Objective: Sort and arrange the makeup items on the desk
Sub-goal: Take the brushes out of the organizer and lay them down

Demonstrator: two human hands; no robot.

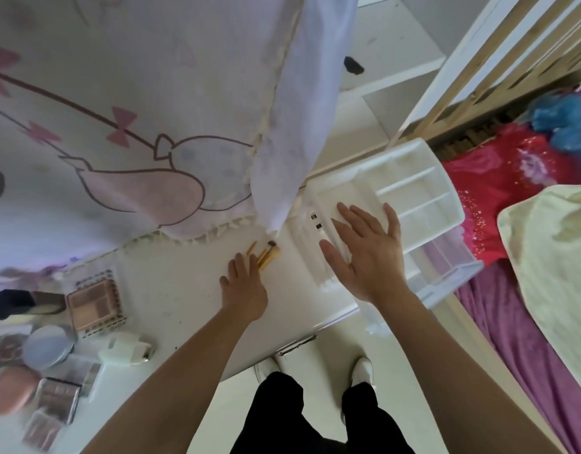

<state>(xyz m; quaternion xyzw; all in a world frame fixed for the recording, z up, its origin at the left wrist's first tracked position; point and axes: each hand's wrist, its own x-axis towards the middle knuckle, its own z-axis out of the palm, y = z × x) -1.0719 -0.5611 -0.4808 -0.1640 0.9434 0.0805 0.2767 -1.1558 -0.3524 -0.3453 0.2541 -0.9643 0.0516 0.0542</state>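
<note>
Left hand (245, 290) partly covers brushes (265, 255); right hand (369, 253) hides organizer (410, 188) front.

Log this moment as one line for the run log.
left hand: open, fingertips at gold-handled makeup brushes | right hand: open, spread over white plastic divided organiser

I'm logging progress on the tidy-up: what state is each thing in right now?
makeup brushes: lying flat, bunched together.
left hand: fingers straight, tips at the makeup brushes.
white organizer: visible compartments empty.
right hand: open, fingers spread over the white organizer; contact unclear.
clear drawer: pulled out, looks empty.
round compact: closed.
pink case: closed.
</note>
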